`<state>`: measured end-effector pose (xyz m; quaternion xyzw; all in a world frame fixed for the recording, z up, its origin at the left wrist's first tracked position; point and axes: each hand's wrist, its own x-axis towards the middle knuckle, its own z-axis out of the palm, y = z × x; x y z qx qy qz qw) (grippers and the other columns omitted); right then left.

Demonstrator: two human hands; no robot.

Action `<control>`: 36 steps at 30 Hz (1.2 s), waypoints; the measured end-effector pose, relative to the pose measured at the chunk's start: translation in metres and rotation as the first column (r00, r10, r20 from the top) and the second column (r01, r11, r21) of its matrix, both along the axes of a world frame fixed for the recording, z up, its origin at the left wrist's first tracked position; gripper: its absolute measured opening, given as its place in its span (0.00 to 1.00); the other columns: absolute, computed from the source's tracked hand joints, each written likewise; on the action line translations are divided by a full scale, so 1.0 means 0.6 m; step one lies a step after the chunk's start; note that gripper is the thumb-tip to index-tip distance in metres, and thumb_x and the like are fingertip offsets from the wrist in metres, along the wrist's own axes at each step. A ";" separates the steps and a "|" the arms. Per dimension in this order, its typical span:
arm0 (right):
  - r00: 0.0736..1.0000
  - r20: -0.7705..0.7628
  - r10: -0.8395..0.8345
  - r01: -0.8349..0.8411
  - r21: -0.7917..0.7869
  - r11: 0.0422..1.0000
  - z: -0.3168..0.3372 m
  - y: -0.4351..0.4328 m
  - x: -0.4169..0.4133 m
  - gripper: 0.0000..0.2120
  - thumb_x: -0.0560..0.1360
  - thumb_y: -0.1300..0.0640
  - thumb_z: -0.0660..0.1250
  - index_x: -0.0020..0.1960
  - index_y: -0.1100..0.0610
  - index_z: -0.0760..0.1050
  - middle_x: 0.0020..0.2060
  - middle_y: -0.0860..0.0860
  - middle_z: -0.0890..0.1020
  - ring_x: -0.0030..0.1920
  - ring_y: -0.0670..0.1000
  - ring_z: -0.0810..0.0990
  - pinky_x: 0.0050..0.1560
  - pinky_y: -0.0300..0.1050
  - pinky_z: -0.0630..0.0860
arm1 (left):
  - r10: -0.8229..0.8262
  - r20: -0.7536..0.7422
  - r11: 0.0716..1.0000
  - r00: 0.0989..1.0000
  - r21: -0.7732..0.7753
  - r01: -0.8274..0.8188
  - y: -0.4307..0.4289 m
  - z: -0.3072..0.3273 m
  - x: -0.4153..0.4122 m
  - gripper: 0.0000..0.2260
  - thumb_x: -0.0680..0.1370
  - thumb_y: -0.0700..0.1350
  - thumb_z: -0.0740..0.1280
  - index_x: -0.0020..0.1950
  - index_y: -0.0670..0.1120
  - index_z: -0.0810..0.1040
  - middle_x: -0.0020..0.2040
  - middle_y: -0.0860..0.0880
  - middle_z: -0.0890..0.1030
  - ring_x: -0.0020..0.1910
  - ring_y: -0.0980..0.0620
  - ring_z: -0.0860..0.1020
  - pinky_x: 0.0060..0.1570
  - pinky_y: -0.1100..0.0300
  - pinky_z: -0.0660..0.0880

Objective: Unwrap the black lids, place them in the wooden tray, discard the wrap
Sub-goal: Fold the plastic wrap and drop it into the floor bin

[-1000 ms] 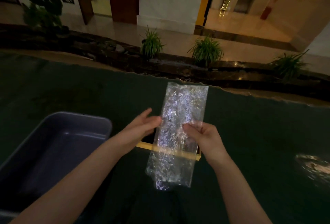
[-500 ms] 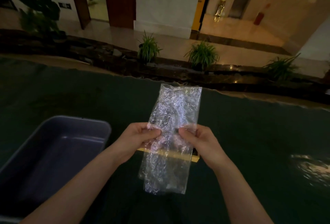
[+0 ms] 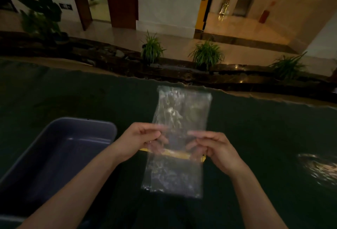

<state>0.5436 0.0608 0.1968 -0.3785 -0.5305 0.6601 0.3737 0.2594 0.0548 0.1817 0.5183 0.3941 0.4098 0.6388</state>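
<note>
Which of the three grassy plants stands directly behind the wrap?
The middle one; it stands just beyond the wrap, the others off to either side.

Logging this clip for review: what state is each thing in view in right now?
Clear crinkled plastic wrap: held up flat, apparently empty.
Left hand: pinching the wrap's left edge.
Right hand: pinching the wrap's right edge.
Grey-blue plastic bin: upright, open, nothing visible inside.
Wooden tray: mostly hidden behind the wrap; contents not visible.

Dim overall; warm light is coming from the far corridor. The near dark table (image 3: 255, 137) is sitting in shadow. Glare is glinting on the clear wrap (image 3: 178, 137). Wide-angle lens is bending the edges; motion blur is softening detail.
</note>
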 end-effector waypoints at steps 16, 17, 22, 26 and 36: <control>0.965 0.138 -0.225 0.193 0.213 0.958 0.000 0.013 -0.031 0.34 0.77 0.64 0.74 0.74 0.41 0.68 0.47 0.63 0.83 0.50 0.61 0.85 0.57 0.55 0.84 | -0.094 -0.002 0.964 0.996 -0.251 0.090 -0.016 -0.015 0.021 0.30 0.72 0.58 0.78 0.71 0.50 0.76 0.65 0.45 0.83 0.64 0.43 0.82 0.64 0.40 0.77; 0.961 0.113 -0.252 0.223 0.223 0.949 -0.003 0.014 -0.032 0.36 0.76 0.63 0.75 0.76 0.40 0.66 0.46 0.59 0.85 0.50 0.59 0.85 0.58 0.54 0.83 | -0.092 -0.052 0.966 0.994 -0.249 0.077 -0.019 -0.018 0.024 0.24 0.73 0.55 0.78 0.66 0.49 0.80 0.62 0.45 0.85 0.61 0.45 0.84 0.62 0.43 0.79; 0.982 0.022 -0.187 0.187 -0.035 0.982 -0.015 0.009 -0.023 0.38 0.71 0.48 0.79 0.76 0.48 0.66 0.58 0.53 0.87 0.61 0.53 0.85 0.63 0.53 0.78 | 0.180 -0.197 0.965 0.964 -0.152 -0.212 -0.022 -0.026 0.027 0.17 0.69 0.52 0.78 0.51 0.41 0.85 0.41 0.46 0.87 0.38 0.55 0.83 0.39 0.63 0.79; 0.974 0.227 -0.004 0.011 -0.029 1.000 -0.032 -0.004 -0.025 0.19 0.75 0.50 0.77 0.64 0.53 0.81 0.57 0.51 0.88 0.58 0.52 0.87 0.60 0.48 0.83 | 0.219 -0.174 0.963 0.960 -0.118 -0.241 -0.023 -0.016 0.031 0.19 0.69 0.54 0.78 0.52 0.43 0.85 0.46 0.45 0.88 0.42 0.48 0.84 0.44 0.57 0.80; 0.904 0.241 -0.353 0.300 0.231 0.926 -0.068 -0.017 -0.013 0.12 0.81 0.50 0.69 0.40 0.49 0.82 0.31 0.48 0.82 0.34 0.46 0.79 0.40 0.40 0.77 | 0.230 -0.191 0.971 0.954 -0.019 -0.238 -0.038 -0.033 0.051 0.11 0.71 0.44 0.78 0.51 0.44 0.85 0.44 0.45 0.88 0.43 0.49 0.86 0.44 0.64 0.81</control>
